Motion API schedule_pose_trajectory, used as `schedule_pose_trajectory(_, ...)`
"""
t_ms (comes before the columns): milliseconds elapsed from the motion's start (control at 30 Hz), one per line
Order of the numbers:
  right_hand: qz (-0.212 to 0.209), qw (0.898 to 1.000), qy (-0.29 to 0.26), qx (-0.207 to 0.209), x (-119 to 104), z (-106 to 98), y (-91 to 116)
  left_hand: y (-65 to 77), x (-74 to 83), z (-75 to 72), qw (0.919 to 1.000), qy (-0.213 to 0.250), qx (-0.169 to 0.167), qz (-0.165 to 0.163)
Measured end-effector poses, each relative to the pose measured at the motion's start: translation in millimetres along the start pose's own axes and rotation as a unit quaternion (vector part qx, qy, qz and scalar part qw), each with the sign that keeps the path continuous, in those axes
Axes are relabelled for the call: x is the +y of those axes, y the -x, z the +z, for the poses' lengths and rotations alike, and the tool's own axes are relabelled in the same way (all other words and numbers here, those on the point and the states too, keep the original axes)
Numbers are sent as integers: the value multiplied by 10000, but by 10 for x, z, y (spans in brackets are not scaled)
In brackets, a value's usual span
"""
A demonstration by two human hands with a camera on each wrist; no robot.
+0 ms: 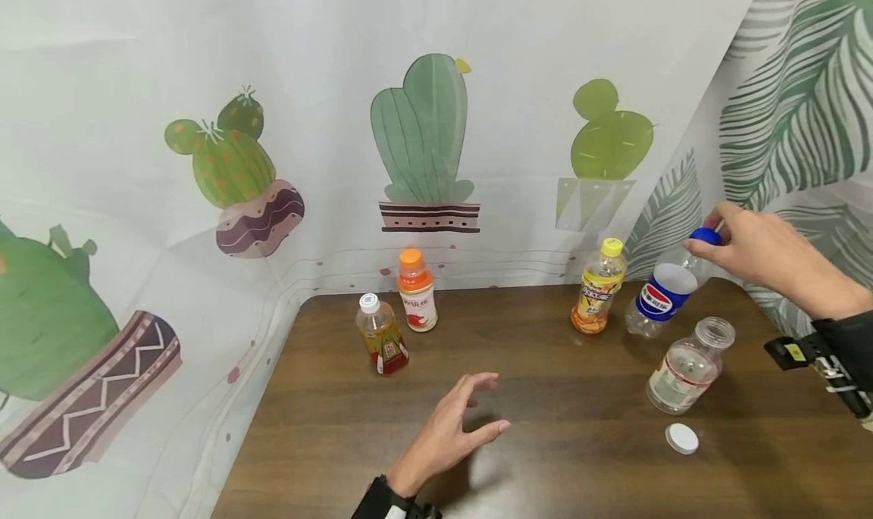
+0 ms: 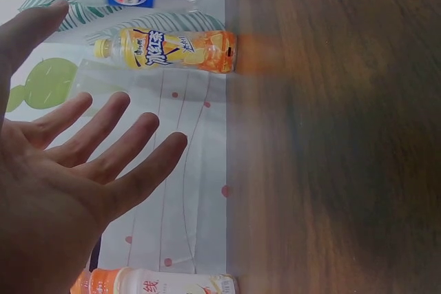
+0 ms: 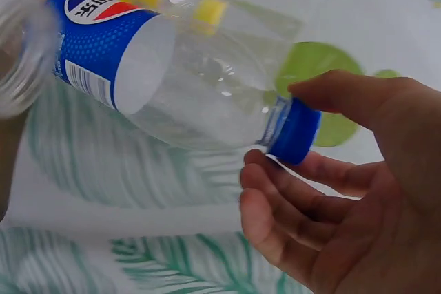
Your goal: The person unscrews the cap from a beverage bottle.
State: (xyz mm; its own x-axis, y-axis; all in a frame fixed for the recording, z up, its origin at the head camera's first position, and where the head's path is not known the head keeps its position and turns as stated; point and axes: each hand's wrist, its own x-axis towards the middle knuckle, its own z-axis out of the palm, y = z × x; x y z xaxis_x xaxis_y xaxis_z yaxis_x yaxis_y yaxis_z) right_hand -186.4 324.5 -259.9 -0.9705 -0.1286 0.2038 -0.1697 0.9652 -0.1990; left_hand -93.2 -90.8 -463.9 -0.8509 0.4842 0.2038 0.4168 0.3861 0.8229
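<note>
At the back right, my right hand [image 1: 764,246] holds the blue cap [image 3: 298,132] of a clear plastic cola bottle [image 1: 660,299] between thumb and fingers. The bottle has a blue label and looks empty. My left hand [image 1: 442,434] is held over the middle front of the table with its fingers spread, touching nothing. In front of the cola bottle is an uncapped clear jar [image 1: 682,379], its white lid [image 1: 682,439] lying flat nearby. A yellow-capped tea bottle [image 1: 599,288] stands just left of the cola bottle.
On the left of the wooden table [image 1: 532,398] stand a white-capped bottle of amber drink [image 1: 383,336] and an orange-capped white bottle [image 1: 417,292]. A cloth printed with cacti [image 1: 518,140] hangs behind the table, with a leaf-patterned one [image 1: 805,110] at the right.
</note>
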Motion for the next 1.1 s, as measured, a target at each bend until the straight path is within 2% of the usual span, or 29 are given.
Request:
schedule_pose_trajectory(100,-82,9992,-74,386,-146,-84,58,-2,4,-10,10000,57,77,15)
schedule_pose_trajectory(267,-375,9958,-257,788,-481,-178,191,-33,21,-41,9995,71,305,91)
schedule_pose_trajectory(400,-888,9889,-596,1030,-806,-178,323,-64,55,-51,9982,37,538,280)
schedule_pose_trajectory(500,-1419,9795,-834,1162,-1034,-117,408,-83,96,-46,9977,-46,608,297)
schedule_pose_trajectory(633,-1922,9701,-1080,1020,-1323,5,492,-94,146,-37,9983,-71,554,177)
schedule_pose_trajectory(867,-2086,9647,-1540,452,-1733,162,599,-92,205,-18,9990,-48,448,-37)
schedule_pose_trajectory(1100,-2198,9586,-1793,252,-1924,301,727,-67,208,40,9988,267,382,175)
